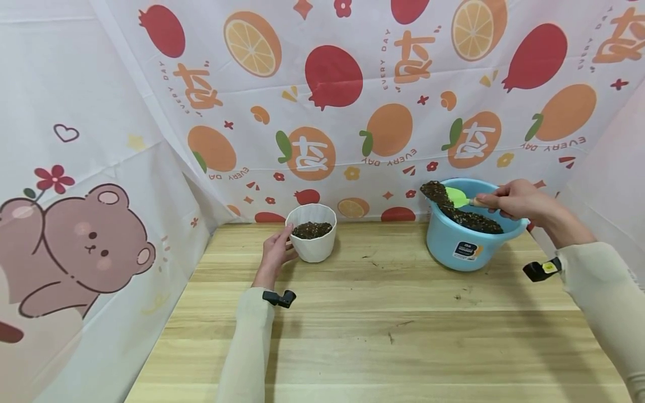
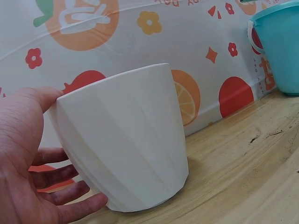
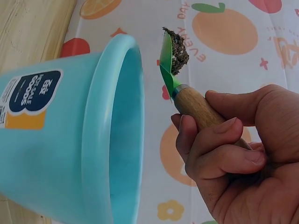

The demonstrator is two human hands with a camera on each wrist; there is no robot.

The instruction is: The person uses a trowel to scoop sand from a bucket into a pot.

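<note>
A white flower pot [image 1: 313,246] with dark potting soil [image 1: 312,230] in it stands upright on the table. My left hand [image 1: 276,252] rests against its left side, thumb at the rim and fingers spread along the wall, as the left wrist view shows. On the right, my right hand [image 1: 516,201] grips the wooden handle [image 3: 198,107] of a small green trowel [image 1: 457,197]. Its blade carries a heap of soil [image 3: 178,50] above the rim of a light blue bucket [image 1: 448,246]. More soil [image 1: 473,221] lies inside the bucket.
The wooden table [image 1: 373,336] has bits of spilled soil between pot and bucket. Behind it hangs a fruit-printed cloth [image 1: 373,73], close to both containers. A cloth with a bear print [image 1: 96,240] covers the left side.
</note>
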